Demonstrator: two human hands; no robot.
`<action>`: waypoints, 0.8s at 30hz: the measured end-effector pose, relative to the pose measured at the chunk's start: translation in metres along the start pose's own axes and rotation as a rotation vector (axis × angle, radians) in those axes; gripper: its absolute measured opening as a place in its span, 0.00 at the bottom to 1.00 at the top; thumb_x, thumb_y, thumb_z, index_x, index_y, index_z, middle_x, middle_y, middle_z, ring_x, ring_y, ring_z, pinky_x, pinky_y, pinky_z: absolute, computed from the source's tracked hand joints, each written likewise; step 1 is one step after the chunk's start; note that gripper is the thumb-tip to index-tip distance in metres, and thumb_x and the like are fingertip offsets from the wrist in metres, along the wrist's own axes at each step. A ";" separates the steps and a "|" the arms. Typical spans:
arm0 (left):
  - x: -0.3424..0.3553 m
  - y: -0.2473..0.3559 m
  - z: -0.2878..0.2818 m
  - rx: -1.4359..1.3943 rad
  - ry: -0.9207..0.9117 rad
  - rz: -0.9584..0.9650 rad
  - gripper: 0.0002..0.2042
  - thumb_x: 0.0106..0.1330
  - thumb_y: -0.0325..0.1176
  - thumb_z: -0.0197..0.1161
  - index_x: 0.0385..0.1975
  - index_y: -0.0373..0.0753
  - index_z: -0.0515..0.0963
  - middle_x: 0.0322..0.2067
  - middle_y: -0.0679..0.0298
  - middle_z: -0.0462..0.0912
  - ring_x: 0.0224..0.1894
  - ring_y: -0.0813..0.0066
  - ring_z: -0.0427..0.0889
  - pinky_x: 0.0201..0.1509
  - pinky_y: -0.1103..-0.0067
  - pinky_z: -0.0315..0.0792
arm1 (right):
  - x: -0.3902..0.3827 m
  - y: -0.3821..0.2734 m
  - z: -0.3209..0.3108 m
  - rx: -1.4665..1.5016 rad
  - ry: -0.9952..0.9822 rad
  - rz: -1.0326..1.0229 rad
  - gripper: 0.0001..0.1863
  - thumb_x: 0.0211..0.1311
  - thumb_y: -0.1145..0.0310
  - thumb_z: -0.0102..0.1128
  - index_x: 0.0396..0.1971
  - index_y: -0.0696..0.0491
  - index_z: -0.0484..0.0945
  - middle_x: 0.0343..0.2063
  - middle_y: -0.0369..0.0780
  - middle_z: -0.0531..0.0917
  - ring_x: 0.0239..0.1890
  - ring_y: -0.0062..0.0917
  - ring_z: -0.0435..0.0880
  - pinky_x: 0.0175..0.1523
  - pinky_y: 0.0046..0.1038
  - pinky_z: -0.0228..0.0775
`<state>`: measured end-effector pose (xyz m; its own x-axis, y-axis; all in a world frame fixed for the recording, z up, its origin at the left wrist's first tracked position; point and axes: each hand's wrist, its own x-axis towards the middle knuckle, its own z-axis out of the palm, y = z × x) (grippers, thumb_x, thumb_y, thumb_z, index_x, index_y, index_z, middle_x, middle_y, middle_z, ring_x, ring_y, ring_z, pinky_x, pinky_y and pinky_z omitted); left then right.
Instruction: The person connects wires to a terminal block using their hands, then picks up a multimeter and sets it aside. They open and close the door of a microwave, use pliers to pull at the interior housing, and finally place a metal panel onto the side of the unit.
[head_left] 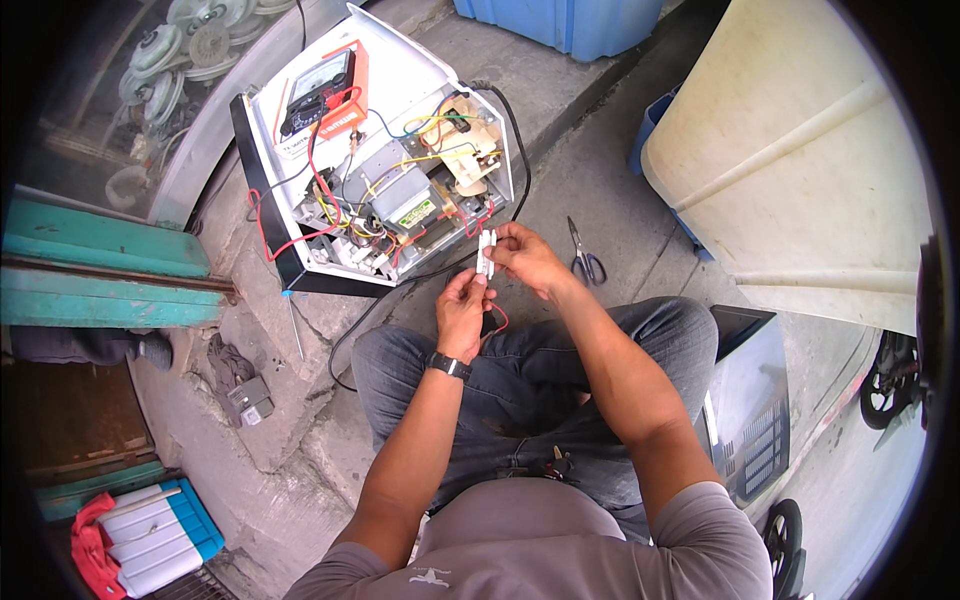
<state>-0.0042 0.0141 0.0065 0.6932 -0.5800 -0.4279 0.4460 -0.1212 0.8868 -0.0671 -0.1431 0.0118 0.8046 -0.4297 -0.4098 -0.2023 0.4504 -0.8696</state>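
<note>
Both my hands meet in front of an opened microwave oven, pinching a small, narrow white plastic piece that looks like a fuse holder. My left hand grips its lower end, and my right hand has its upper part between thumb and fingers. Red wire runs close by from the oven's inside, and another red lead shows under my left hand. A grey metal transformer sits among coloured wires in the oven. On the white casing lies an orange and black analog multimeter.
Scissors lie on the concrete right of my hands. A thin screwdriver is left of the oven. The oven's cover stands beside my right knee. Black cord loops near my left knee. A large cream container stands at right.
</note>
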 end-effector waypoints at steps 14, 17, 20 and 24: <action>0.002 0.003 0.001 0.054 0.003 0.007 0.13 0.75 0.31 0.62 0.54 0.32 0.79 0.35 0.67 0.83 0.32 0.84 0.81 0.32 0.86 0.73 | 0.000 -0.003 -0.002 -0.149 0.025 -0.018 0.21 0.65 0.71 0.67 0.54 0.63 0.75 0.38 0.42 0.85 0.37 0.25 0.83 0.42 0.28 0.75; 0.001 0.003 0.003 0.065 0.010 0.014 0.13 0.75 0.31 0.62 0.53 0.31 0.79 0.35 0.66 0.84 0.31 0.84 0.81 0.31 0.86 0.73 | 0.001 -0.002 -0.006 -0.085 -0.032 -0.015 0.20 0.66 0.69 0.68 0.54 0.61 0.76 0.37 0.40 0.84 0.37 0.23 0.82 0.41 0.26 0.74; 0.002 0.003 0.003 0.086 0.012 0.008 0.12 0.75 0.31 0.62 0.52 0.31 0.80 0.34 0.66 0.84 0.31 0.84 0.81 0.31 0.86 0.73 | 0.004 0.004 -0.010 -0.048 -0.082 -0.001 0.20 0.66 0.67 0.68 0.54 0.58 0.77 0.37 0.36 0.84 0.36 0.19 0.80 0.38 0.23 0.70; 0.002 0.003 0.004 0.115 0.015 0.017 0.12 0.75 0.32 0.62 0.52 0.31 0.80 0.34 0.66 0.84 0.31 0.85 0.81 0.30 0.86 0.73 | 0.008 0.009 -0.014 0.053 -0.154 0.025 0.17 0.68 0.66 0.68 0.52 0.56 0.77 0.37 0.34 0.83 0.36 0.16 0.78 0.34 0.19 0.66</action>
<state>-0.0040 0.0092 0.0093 0.7091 -0.5708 -0.4140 0.3664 -0.2034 0.9080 -0.0703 -0.1532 -0.0032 0.8766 -0.2950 -0.3802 -0.1964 0.5020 -0.8423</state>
